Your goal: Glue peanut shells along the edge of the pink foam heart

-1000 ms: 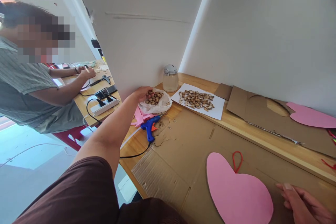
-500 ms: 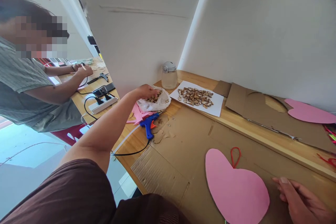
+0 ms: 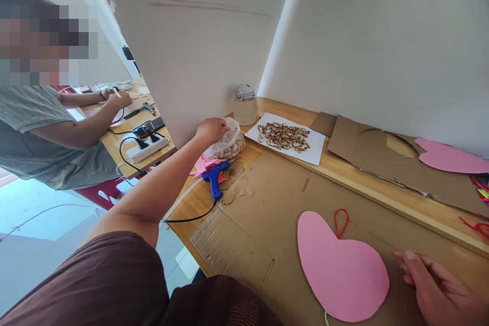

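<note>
Left hand (image 3: 211,129) pinches the plastic bag of nuts (image 3: 229,143) by its top; right hand (image 3: 435,288) rests open beside the bare pink heart (image 3: 340,270); shells (image 3: 283,137) already piled on paper.

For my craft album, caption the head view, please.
Left hand grips a bag of nuts beside a glue gun; right hand rests by a pink heart.

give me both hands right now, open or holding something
left hand: closed, gripping the top of the plastic bag of nuts
right hand: open, resting flat on the cardboard
</note>
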`<state>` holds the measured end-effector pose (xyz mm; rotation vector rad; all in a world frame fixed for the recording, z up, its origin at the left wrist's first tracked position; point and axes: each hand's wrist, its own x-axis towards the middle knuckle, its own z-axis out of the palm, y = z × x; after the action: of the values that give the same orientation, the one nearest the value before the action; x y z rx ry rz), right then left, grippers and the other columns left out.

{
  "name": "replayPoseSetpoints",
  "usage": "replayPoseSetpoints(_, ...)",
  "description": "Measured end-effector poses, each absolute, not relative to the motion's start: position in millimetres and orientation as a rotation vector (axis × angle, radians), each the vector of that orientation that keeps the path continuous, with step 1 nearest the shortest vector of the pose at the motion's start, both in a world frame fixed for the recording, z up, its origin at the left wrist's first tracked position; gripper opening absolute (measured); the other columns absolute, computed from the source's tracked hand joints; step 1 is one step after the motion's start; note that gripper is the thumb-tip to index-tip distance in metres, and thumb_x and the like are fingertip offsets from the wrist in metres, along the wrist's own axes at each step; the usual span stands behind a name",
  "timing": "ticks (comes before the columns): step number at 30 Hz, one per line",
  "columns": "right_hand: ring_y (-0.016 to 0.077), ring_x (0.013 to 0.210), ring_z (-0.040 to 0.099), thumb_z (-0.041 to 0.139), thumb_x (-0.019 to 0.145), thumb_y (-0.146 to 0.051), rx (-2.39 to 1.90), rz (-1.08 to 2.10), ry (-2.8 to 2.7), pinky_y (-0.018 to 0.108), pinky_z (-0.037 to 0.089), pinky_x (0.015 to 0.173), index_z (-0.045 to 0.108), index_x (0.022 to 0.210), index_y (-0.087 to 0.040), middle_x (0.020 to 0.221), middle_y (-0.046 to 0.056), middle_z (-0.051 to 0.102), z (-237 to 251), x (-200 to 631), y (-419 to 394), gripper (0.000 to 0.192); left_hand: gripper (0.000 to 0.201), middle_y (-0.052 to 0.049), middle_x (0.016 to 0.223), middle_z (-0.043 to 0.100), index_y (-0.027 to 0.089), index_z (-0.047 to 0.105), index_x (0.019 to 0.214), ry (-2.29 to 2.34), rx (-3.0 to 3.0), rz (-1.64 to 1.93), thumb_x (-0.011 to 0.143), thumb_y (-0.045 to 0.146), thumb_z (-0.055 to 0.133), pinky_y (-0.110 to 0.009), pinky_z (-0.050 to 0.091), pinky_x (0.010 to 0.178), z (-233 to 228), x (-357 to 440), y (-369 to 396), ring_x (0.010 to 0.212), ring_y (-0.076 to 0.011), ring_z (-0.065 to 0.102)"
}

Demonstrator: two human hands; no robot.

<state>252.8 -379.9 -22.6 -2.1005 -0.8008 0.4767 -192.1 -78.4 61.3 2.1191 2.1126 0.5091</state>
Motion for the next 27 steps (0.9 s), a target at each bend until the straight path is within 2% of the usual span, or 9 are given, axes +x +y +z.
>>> replayPoseSetpoints(2,0.0261,0.072,0.061,0.062,0.069,-0.042,-2.075,0.487,-0.791,0.035,0.051,0.067,0.07,0.077,-0.023,0.074,0.006,0.067,-24,253,-380,0.022,0.026,-0.006,0.085,0.073,0.022,0.076,0.1,2.113,2.116,0.559,0.091,0.039,0.059,-0.026,0.039,0.067,65,-197,-97,0.083,-0.0216,0.064)
replayPoseSetpoints(5,0.0255,0.071,0.06,0.064,0.068,-0.042,-2.049,0.473,-0.776,0.035,0.051,0.065,0.07,0.078,-0.023,0.074,0.005,0.067,-26,253,-381,0.022,0.032,-0.001,0.066,0.065,0.022,0.077,0.085,2.038,2.114,0.484,0.089,0.049,0.06,-0.026,0.035,0.06,66,-205,-134,0.066,-0.0165,0.057)
replayPoseSetpoints(7,0.0257,0.071,0.062,0.064,0.069,-0.042,-2.034,0.483,-0.771,0.035,0.052,0.066,0.07,0.078,-0.024,0.077,0.005,0.068,-27,251,-381,0.021,0.03,0.001,0.059,0.063,0.024,0.077,0.078,1.949,2.117,0.329,0.083,0.052,0.067,-0.026,0.034,0.059,61,-213,-159,0.062,-0.0155,0.056)
replayPoseSetpoints(10,0.0261,0.072,0.064,0.063,0.071,-0.041,-2.05,0.488,-0.789,0.036,0.052,0.069,0.069,0.078,-0.025,0.079,0.005,0.07,-27,250,-381,0.019,0.019,0.0,0.069,0.07,0.03,0.078,0.085,1.914,2.081,0.194,0.076,0.046,0.076,-0.027,0.035,0.059,47,-226,-185,0.067,-0.0184,0.061)
replayPoseSetpoints(17,0.0249,0.071,0.061,0.061,0.071,-0.042,-2.072,0.506,-0.827,0.034,0.052,0.067,0.069,0.08,-0.023,0.076,0.006,0.068,-24,251,-385,0.023,0.035,-0.007,0.088,0.076,0.029,0.079,0.101,1.945,2.076,0.065,0.067,0.038,0.082,-0.029,0.039,0.068,23,-242,-192,0.082,-0.0264,0.068)
replayPoseSetpoints(21,0.0261,0.075,0.063,0.063,0.07,-0.043,-2.077,0.497,-0.797,0.034,0.053,0.068,0.07,0.08,-0.023,0.08,0.006,0.069,-18,247,-386,0.023,0.036,-0.007,0.084,0.076,0.029,0.08,0.099,1.89,2.101,0.02,0.063,0.028,0.081,-0.029,0.038,0.065,20,-243,-193,0.077,-0.0254,0.067)
replayPoseSetpoints(27,0.027,0.079,0.064,0.062,0.073,-0.042,-2.103,0.489,-0.816,0.035,0.054,0.074,0.07,0.083,-0.022,0.08,0.006,0.069,-15,243,-386,0.024,0.035,-0.006,0.084,0.075,0.026,0.078,0.107,1.834,2.125,0.037,0.073,0.027,0.07,-0.029,0.039,0.065,13,-251,-197,0.073,-0.022,0.065)
